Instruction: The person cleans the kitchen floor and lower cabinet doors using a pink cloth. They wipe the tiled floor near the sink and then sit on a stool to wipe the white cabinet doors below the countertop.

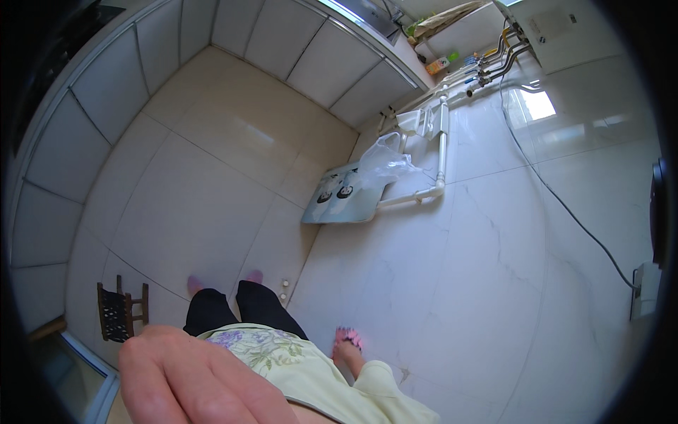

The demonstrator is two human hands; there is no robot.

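Close to the camera at the lower left is my left hand [196, 376], knuckles up with bent fingers running off the bottom edge. Whether it holds anything is hidden. My right hand [347, 347] hangs low beside the white marbled wall [476, 254], below a pale yellow sleeve [381, 373]. Something pink and dark banded [347, 335] covers its far end; I cannot tell whether it is held or worn. My feet in pinkish footwear [195, 285] stand on beige floor tiles [190, 191]. To their left is a small wooden stool [114, 312] with a dark woven seat.
A pale blue mat [344, 209] with cartoon figures leans at the wall beneath a clear plastic bag [386, 161] and white pipes [442, 153]. Grey cabinets [108, 79] line the far sides. A grey cable [567, 199] runs to a socket [645, 291]. Small white objects [284, 290] lie by the wall.
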